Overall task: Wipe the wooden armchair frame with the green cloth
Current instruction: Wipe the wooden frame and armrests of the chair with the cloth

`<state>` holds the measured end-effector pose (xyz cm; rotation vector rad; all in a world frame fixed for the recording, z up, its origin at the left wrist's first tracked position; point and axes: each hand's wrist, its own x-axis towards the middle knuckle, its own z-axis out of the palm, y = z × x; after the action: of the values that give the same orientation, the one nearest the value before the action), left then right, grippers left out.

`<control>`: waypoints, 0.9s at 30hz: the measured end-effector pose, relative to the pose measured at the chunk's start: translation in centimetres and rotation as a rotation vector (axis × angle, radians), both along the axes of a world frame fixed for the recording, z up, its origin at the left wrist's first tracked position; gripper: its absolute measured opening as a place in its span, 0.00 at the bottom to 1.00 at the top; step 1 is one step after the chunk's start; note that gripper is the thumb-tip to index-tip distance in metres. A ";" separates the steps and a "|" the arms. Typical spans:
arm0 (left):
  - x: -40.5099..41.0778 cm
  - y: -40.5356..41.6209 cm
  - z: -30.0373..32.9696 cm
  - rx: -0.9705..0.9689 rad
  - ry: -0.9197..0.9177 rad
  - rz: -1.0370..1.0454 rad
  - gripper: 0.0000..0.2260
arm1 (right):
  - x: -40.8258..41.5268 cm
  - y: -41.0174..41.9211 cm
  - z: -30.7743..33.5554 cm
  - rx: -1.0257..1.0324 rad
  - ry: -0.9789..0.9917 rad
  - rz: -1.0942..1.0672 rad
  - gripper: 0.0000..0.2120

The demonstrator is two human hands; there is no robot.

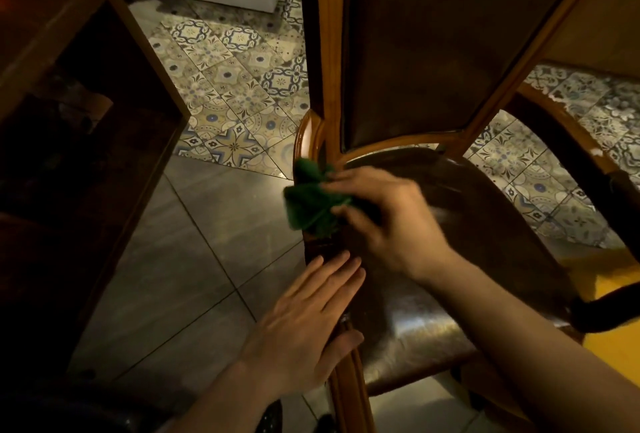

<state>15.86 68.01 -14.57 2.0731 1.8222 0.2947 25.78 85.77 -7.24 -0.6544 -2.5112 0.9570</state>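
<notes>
the green cloth [313, 202] is soft, light and limp; it will bunch and fold under pressure, so it is best gripped as a wad, with enough material left proud of the fingers to bear on the wood. the wooden armchair frame [327, 79] is judged stiff and heavy, with a glossy varnished surface that is likely slippery under a dry palm. the chair is best steadied on a bare section of rail, not on the dark padded seat [433, 224].

location: the cloth sits at the left side of the chair, where the upright back post meets the curved left armrest [304, 136] and the seat edge. it is touching the wood at that junction. the patterned floor tiles [239, 86] lie beyond it, on the far left.

right hand [384, 221]: fingers curled and closed on the bunched cloth, pinching it between thumb and fingertips; the cloth projects to the left of the hand. slight motion blur obscures the exact contact of each finger.

left hand [308, 321]: fingers extended, close together and laid flat along the near left rail of the frame, with the thumb wrapped to the right side of the rail. it holds no object; it appears to brace the chair.
</notes>
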 end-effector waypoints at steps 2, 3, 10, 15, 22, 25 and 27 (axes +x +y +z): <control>-0.1 0.0 -0.1 -0.018 -0.040 0.017 0.30 | -1.6 -0.1 -1.7 0.070 -0.157 0.195 0.21; -0.1 0.0 -0.2 -0.037 -0.070 0.020 0.31 | -2.2 -0.1 -2.7 0.105 -0.249 0.276 0.22; -0.6 0.3 -0.4 0.030 -0.069 -0.024 0.31 | -5.4 3.4 -6.0 0.066 -0.160 0.264 0.20; -0.8 0.4 -1.0 0.030 -0.069 -0.032 0.31 | -9.7 7.1 -6.1 0.117 -0.277 0.104 0.21; -0.8 0.4 -1.3 0.017 -0.080 -0.019 0.30 | -9.9 7.0 -5.3 0.080 -0.309 0.103 0.23; -0.9 0.4 -1.1 0.023 -0.094 -0.023 0.29 | -8.3 5.6 -4.9 0.079 -0.306 0.181 0.23; -0.8 0.3 -0.9 0.026 -0.092 -0.022 0.29 | -7.0 4.5 -4.6 0.060 -0.299 0.214 0.22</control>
<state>15.02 68.33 -15.47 2.0602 1.7497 0.4023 18.83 90.30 -11.88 -0.5534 -2.9099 0.9072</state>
